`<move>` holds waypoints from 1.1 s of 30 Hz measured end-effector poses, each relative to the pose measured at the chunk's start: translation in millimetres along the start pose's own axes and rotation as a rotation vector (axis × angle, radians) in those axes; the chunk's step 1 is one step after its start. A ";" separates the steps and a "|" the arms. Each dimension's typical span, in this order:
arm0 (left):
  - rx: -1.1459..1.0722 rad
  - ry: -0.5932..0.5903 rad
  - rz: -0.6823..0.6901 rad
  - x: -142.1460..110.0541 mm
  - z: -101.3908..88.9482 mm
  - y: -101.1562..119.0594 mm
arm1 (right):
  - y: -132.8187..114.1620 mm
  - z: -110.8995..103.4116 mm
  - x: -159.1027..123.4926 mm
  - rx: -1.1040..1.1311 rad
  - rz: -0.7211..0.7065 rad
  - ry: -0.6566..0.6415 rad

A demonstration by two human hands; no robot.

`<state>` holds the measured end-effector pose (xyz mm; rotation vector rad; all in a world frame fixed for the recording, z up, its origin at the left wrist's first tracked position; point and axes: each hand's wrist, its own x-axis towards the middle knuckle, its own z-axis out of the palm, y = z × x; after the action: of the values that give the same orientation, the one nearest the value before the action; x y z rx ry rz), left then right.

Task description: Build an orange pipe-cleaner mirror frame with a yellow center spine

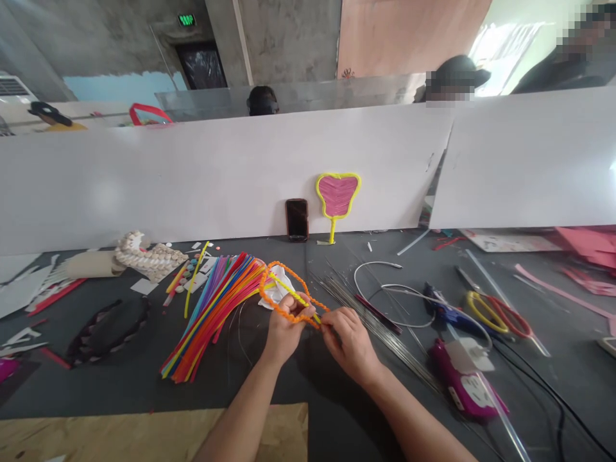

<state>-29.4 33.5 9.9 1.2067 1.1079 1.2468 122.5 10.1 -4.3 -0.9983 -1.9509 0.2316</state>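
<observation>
Together, hands [285, 321] [350, 340] pinching a twisted orange loop [264, 284], slim yellow stem [291, 292], seemingly fuzzy.

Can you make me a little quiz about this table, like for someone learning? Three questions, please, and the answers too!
1. The left hand holds a twisted loop. What colour is it?
A) green
B) orange
C) blue

2. True or false: in the picture, the phone stands to the right of the pink paddle.

3. Fill in: the scissors have one orange-red handle and one ____ handle.

Key: 1. B. 2. False, it stands to the left. 3. Yellow.
</observation>
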 end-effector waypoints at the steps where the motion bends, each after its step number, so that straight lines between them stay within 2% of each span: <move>1: 0.025 0.008 0.023 -0.7 0.6 -0.1 | 0.0 0.8 -0.7 0.014 0.018 -0.003; 5: 0.101 0.027 0.078 -2.4 4.0 0.8 | -0.6 2.8 -1.4 0.066 0.092 0.019; 7: 0.114 0.020 0.093 -3.0 5.3 1.2 | -0.8 2.3 -0.6 0.069 0.085 0.036; 10: 0.111 -0.013 0.105 -4.5 6.6 0.3 | 0.7 -0.1 0.4 0.026 0.050 0.073; 14: 0.111 -0.065 0.107 -7.0 7.3 -0.3 | 5.1 -3.9 0.1 -0.015 0.092 0.117; 18: 0.146 -0.033 0.142 -7.8 5.7 4.4 | 6.4 -5.6 0.5 0.034 0.171 0.078; 21: 0.141 -0.062 0.135 -8.0 4.1 8.0 | 6.0 -4.6 0.3 0.099 0.264 0.046; 24: 0.116 -0.108 0.113 -7.9 2.8 10.0 | 8.3 -2.6 -0.5 0.267 0.421 0.052; 27: 0.056 -0.147 0.070 -7.3 0.7 12.1 | 12.8 -3.1 -0.1 0.578 0.653 0.036; 30: -0.010 -0.184 0.029 -6.4 -2.4 14.7 | 15.0 -7.6 1.9 0.861 0.801 -0.116; 33: -0.063 -0.187 0.008 -4.7 -5.0 14.7 | 13.1 -11.9 3.7 1.057 0.864 -0.279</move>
<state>-35.6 28.3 24.0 1.2538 0.9212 1.1414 138.1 18.8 -1.8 -0.9896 -1.1546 1.7375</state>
